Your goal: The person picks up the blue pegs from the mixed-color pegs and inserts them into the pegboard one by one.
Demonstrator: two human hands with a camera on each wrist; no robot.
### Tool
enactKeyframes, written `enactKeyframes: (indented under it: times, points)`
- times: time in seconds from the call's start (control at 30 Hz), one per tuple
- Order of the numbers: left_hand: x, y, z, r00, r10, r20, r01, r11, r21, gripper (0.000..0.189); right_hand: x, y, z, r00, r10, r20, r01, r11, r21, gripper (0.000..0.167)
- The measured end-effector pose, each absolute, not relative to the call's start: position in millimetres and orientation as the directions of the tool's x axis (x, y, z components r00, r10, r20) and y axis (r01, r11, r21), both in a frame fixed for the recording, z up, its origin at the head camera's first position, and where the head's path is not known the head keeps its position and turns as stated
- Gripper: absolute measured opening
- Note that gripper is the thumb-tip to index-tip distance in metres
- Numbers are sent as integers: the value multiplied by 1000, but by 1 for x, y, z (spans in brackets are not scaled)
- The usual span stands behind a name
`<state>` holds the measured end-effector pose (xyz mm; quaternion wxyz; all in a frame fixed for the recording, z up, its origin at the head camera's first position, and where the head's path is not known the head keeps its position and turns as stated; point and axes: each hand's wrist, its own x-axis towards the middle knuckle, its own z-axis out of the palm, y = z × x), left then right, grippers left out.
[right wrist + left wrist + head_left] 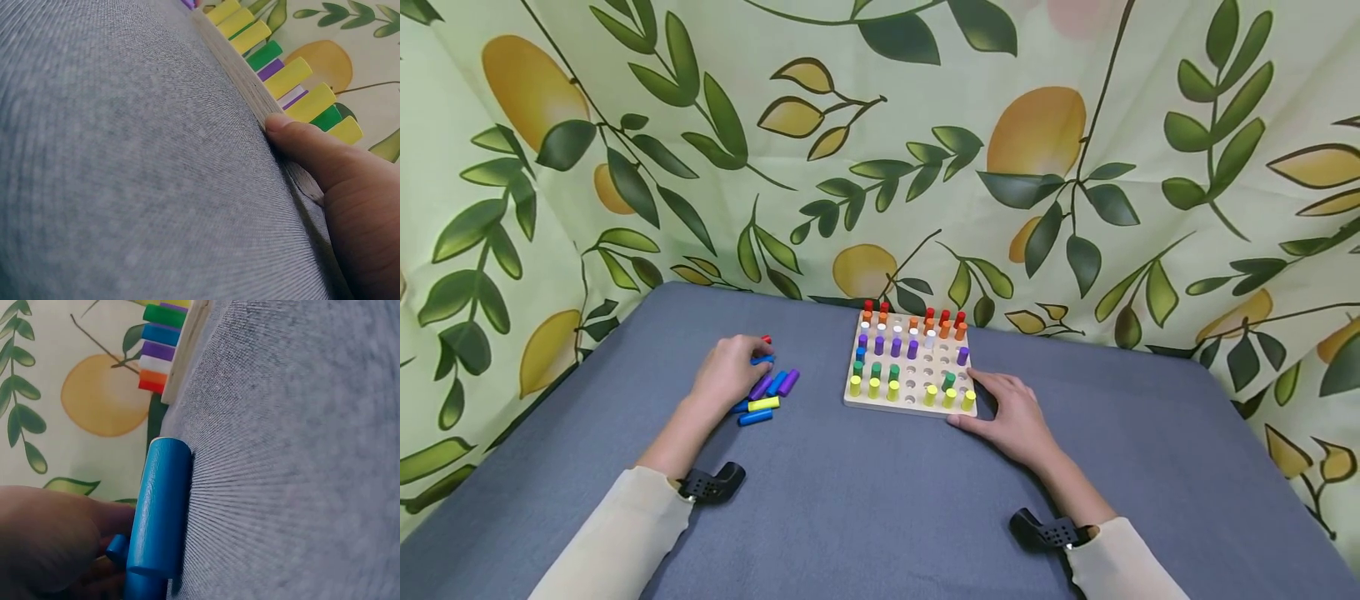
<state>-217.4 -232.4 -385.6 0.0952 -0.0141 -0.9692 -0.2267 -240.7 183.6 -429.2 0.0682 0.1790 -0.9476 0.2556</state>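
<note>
My left hand (730, 367) is over a small pile of loose pegs at the left, its fingertips pinching a blue peg (762, 360). In the left wrist view the end of that peg shows by the fingers, behind a larger-looking blue peg (161, 506) lying on the cloth. At the middle lies a wooden pegboard (880, 402) with rows of upright red, orange, white, purple, blue, green and yellow pegs, some holes bare. My right hand (1015, 421) grips its near right corner, thumb (290, 128) on the front edge and fingers along the right side.
Beside the left hand lie purple pegs (788, 382), a yellow peg (763, 403) and several blue ones; a red peg (766, 339) shows past the fingers. A grey cloth (865, 500) covers the table. Behind it hangs a leaf-and-fruit printed curtain (700, 200).
</note>
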Motion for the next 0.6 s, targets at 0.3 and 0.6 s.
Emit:
enactKeyframes:
  times: [0.3,0.6]
  points:
    - [-221,-222,-380,-964,20,265,144,877,459,22,-238,184,-430,-929,-295,222,-367,810,-458,87]
    - [-228,-209,-361,-945,-53,324,138,831,539,22,-241,183,-430,-922,-300,244,-382,806,-452,87]
